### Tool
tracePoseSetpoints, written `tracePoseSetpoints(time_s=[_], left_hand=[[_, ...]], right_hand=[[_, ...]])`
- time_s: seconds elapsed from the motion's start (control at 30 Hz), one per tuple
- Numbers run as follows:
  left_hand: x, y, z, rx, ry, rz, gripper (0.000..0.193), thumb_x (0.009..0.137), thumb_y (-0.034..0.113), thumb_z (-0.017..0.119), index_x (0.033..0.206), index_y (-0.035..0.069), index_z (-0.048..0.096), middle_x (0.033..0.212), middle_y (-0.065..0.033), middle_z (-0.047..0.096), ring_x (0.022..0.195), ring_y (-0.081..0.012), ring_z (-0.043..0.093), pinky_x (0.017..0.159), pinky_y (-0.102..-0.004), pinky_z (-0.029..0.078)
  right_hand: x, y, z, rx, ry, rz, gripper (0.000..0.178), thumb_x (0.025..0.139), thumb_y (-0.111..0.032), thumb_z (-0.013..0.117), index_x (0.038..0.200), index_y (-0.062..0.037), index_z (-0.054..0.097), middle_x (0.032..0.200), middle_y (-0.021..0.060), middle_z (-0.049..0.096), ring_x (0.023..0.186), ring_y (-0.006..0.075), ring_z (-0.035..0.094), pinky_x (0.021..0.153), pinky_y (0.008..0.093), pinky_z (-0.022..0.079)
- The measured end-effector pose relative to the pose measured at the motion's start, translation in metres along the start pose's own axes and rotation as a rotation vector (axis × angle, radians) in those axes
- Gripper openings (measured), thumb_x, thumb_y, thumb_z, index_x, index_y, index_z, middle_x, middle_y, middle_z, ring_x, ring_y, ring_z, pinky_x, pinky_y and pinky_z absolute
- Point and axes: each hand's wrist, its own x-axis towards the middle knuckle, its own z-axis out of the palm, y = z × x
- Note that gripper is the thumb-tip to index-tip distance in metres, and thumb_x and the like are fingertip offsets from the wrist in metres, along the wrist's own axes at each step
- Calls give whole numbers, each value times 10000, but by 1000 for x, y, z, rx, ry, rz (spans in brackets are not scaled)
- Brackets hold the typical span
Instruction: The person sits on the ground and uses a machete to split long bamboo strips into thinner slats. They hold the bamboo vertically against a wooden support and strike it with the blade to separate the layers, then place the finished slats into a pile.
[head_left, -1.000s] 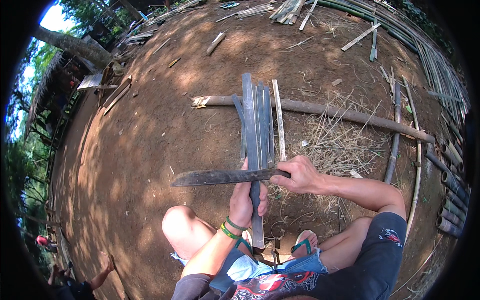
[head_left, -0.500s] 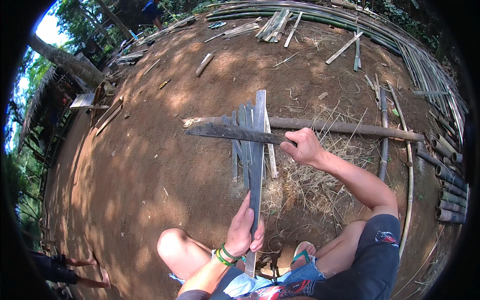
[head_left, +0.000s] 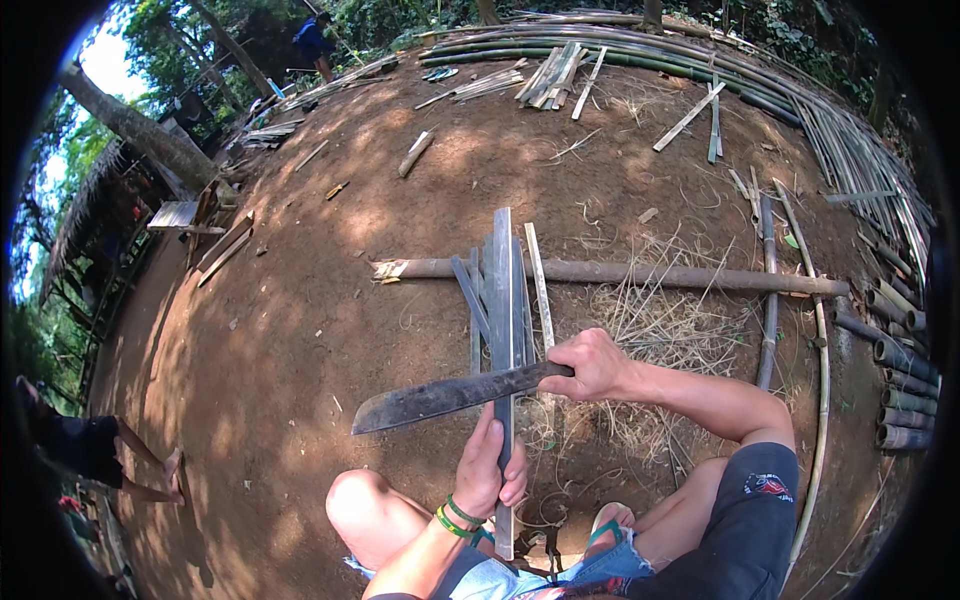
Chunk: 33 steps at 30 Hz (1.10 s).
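Observation:
My left hand (head_left: 488, 468) is closed round the lower part of a long bamboo slat (head_left: 502, 290), which points away from me. Its near end rests close to my lap, and its far part lies over a wooden pole. In my right hand (head_left: 588, 365) is the handle of a machete (head_left: 430, 398). The dark blade lies crosswise over the slat, just beyond my left fingers, its tip pointing left. Several more bamboo slats (head_left: 472, 300) lean on the pole beside the held one, partly hidden by it.
The wooden pole (head_left: 620, 272) lies across the dirt ahead, with dry shavings (head_left: 670, 325) around its right part. Bamboo pieces (head_left: 900, 395) are stacked at the right, long bamboo poles (head_left: 620, 55) at the back. At the far left walks another person (head_left: 90, 440); my knee (head_left: 362, 508) is near.
The machete has come along the slat toward me, from near the pole to just above my left hand. The slat's far end sits lower and slightly left. The person at left has moved.

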Motion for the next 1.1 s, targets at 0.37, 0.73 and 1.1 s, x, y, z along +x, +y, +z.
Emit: tracePoseSetpoints(time_s=[0.37,0.73,1.1], left_hand=[[3,-12,-10,13,-98,2,516,1092,416,325,1553,210,219,544,-35,425,368,-129,411,334,-255,355],[16,-3,2,-20,114,-56,444,1103,415,277,1462,176,386,530,36,325,363,-83,339,319,-222,301],[3,-12,2,92,30,-44,538,1093,470,249,1485,116,354,515,25,322,368,-77,311,360,-221,305]], right_hand=[[19,89,-62,87,469,464,765,1005,-650,402,541,-53,518,445,13,428,425,128,375,435,362,282],[-14,-25,15,12,-16,-57,555,899,-527,657,618,-55,580,479,118,514,424,323,558,431,442,433],[25,78,-57,-99,239,449,713,982,-612,488,542,-54,550,437,99,484,400,226,486,448,403,391]])
